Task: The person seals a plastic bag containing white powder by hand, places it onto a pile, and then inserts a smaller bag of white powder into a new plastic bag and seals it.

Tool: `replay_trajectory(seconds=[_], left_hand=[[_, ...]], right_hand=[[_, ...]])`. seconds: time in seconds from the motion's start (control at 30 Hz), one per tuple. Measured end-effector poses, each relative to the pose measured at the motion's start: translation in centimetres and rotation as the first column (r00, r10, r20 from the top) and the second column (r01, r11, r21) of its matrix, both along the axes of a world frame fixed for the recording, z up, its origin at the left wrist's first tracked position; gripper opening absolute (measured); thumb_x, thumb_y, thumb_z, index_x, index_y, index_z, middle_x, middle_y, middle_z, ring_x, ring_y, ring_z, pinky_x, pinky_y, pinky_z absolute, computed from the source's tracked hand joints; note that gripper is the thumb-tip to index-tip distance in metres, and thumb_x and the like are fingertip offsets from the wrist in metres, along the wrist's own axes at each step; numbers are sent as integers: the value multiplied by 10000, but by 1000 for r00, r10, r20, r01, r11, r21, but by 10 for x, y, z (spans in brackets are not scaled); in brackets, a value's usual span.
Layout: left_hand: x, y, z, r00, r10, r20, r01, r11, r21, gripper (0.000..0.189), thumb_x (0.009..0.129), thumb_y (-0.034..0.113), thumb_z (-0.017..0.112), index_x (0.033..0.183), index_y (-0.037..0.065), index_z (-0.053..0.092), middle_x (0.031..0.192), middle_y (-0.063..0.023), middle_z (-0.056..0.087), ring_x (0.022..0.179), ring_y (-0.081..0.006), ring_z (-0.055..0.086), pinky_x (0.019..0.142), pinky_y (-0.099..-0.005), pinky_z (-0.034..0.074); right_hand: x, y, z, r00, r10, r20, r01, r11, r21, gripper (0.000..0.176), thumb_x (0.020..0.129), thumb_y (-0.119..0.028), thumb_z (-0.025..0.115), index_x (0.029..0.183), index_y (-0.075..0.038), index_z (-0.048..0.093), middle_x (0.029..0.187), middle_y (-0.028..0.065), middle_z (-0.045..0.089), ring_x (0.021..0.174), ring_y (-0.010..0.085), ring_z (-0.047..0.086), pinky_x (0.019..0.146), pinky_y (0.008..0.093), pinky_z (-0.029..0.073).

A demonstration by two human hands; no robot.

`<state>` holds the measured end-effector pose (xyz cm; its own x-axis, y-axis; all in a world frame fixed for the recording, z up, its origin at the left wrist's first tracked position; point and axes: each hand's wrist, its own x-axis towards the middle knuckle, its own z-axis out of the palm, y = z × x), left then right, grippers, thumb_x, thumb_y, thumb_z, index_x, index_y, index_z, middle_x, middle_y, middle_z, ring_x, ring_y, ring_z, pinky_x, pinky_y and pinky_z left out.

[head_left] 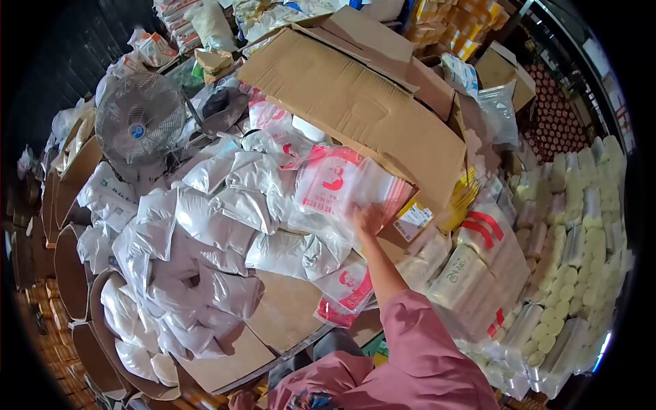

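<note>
My right hand (367,220) is at the lower edge of a stack of clear plastic bags with red print (331,179). Its fingers are closed on the plastic at that edge and look slightly blurred. Left of the hand, filled white bags (225,208) lie in a large pile. Another red-printed bag (347,281) lies below the hand, near my body. A yellow packet with a white label (413,220) is just to the right. My left hand is not visible.
A large cardboard sheet (355,102) slants across the top. A fan (140,117) stands at the upper left. Wrapped clear packs (471,273) and stacked rolls (564,294) are on the right. Open cardboard boxes (74,273) line the left edge.
</note>
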<state>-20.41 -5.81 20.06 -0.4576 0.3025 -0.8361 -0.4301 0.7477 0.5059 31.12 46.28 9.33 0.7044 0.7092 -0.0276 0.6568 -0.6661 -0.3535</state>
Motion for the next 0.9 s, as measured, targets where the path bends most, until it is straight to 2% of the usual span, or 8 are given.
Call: replay_trajectory(seconds=[0.2, 0.37, 0.53, 0.63, 0.73, 0.8, 0.83, 0.9], left_hand=[[-21, 13, 2, 992, -122, -6, 122, 989, 84, 252, 926, 201, 583, 1099, 22, 625, 992, -92, 674, 830, -185, 654, 678, -296, 546], [-36, -2, -27, 976, -197, 94, 191, 980, 61, 270, 923, 222, 590, 1109, 27, 618, 989, -92, 675, 828, -191, 659, 665, -301, 547], [-24, -3, -27, 985, -152, 86, 148, 988, 50, 241, 915, 218, 600, 1075, 39, 608, 957, -92, 665, 783, -190, 649, 628, -297, 536], [-15, -7, -21, 989, -119, 88, 115, 992, 51, 224, 910, 216, 606, 1054, 45, 602, 938, -92, 659, 756, -189, 643, 606, -294, 529], [-11, -22, -22, 994, -77, 83, 72, 996, 56, 208, 904, 214, 612, 1034, 52, 596, 918, -92, 653, 730, -188, 638, 583, -291, 522], [-7, -32, -21, 996, -34, 84, 29, 998, 58, 198, 901, 212, 615, 1020, 56, 592, 905, -92, 650, 712, -188, 634, 568, -289, 517], [-4, -38, -22, 997, -11, 80, 6, 998, 61, 193, 899, 212, 617, 1013, 58, 590, 899, -92, 648, 703, -188, 632, 561, -289, 515], [1, -52, -27, 996, 34, 85, -39, 997, 64, 184, 896, 210, 621, 1000, 63, 586, 886, -92, 644, 685, -187, 628, 546, -287, 511]], right_hand=[[-12, -3, 36, 992, 92, 85, -95, 995, 24, 326, 858, -361, 619, 955, -62, 707, 1048, 176, 632, 971, 364, 614, 828, 454, 497], [-9, 2, 29, 959, 279, -42, -215, 819, 532, 307, 889, -254, 617, 1110, -51, 683, 1165, 231, 622, 1095, 348, 586, 954, 409, 455], [-12, 23, 44, 781, 101, -616, 330, 771, 545, 356, 798, -245, 745, 1041, 10, 695, 953, 48, 705, 821, 163, 644, 738, 324, 520], [2, 26, 56, 486, 96, -868, 499, 785, 367, 409, 796, -356, 724, 1027, -22, 679, 969, 37, 661, 920, 177, 634, 767, 326, 511], [7, 28, 67, 47, 268, -962, 899, 409, 158, 416, 850, -337, 655, 1027, 38, 634, 1046, 125, 623, 934, 245, 614, 875, 380, 507], [11, 25, 71, 234, 233, -944, 832, 454, 319, 367, 859, -232, 659, 1114, 25, 597, 1084, 146, 601, 967, 237, 600, 922, 360, 490], [31, 30, 30, 433, 401, -807, 696, 419, 582, 372, 890, -136, 612, 1220, 26, 556, 1082, 145, 612, 960, 217, 601, 898, 347, 492], [-6, 26, 80, 773, 263, -577, 392, 516, 761, 406, 900, -94, 580, 1283, 24, 516, 1088, 144, 624, 941, 205, 602, 875, 348, 493]])
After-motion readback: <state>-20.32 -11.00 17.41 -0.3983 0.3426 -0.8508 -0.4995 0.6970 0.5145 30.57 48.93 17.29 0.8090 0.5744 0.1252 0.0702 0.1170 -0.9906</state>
